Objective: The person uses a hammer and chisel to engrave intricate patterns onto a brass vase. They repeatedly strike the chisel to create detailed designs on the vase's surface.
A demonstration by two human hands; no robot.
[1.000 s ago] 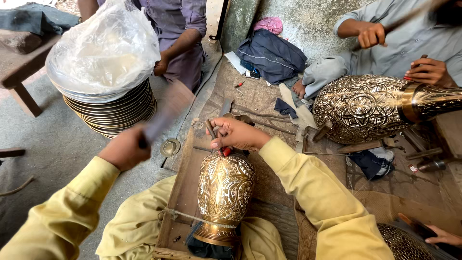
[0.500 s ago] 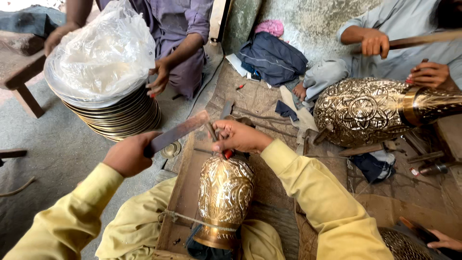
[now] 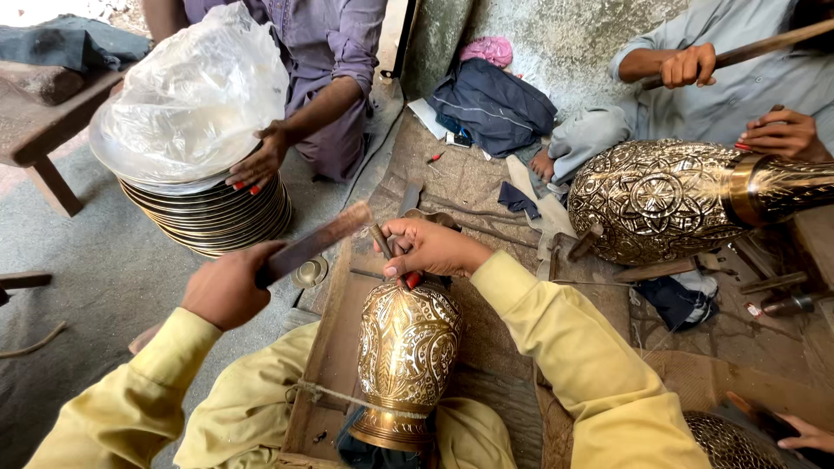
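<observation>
A: Left hand (image 3: 228, 287) is closing in a full fist round the near end of a flat wooden striker (image 3: 314, 243), whose far end is hanging just above the punch. Right hand (image 3: 432, 247) is pinching a thin metal punch (image 3: 380, 241) between thumb and fingertips, tilted, with its tip hidden behind the fingers.

B: And the workpiece?

A: The engraved brass vase (image 3: 407, 352) is lying on its side directly under the right hand, mouth toward the wearer, resting on a wooden board (image 3: 323, 347) and tied down by a cord (image 3: 343, 398) across its neck.

B: How is the stroke best handled, by your reading?

A: I'm judging that the punch wants seating square on the pattern line above the vase's shoulder, the blow kept short and flat on the punch head, fingers low on the shaft. The vase is rounded, so a slanting hit could skid the tip across the finished relief.

B: Surroundings?

A: Up and left of the vase, a stack of metal plates (image 3: 217, 217) under a clear plastic bag (image 3: 195, 95), with another person's hand (image 3: 259, 161) resting on the rim. Right of the vase, a much larger engraved vessel (image 3: 669, 200) being worked by a second person. Loose tools (image 3: 773, 291) are lying beyond it on the mat.

B: Obstructions?

A: The plate stack is sitting near the striker's swing side; the backswing room looks tight.
</observation>
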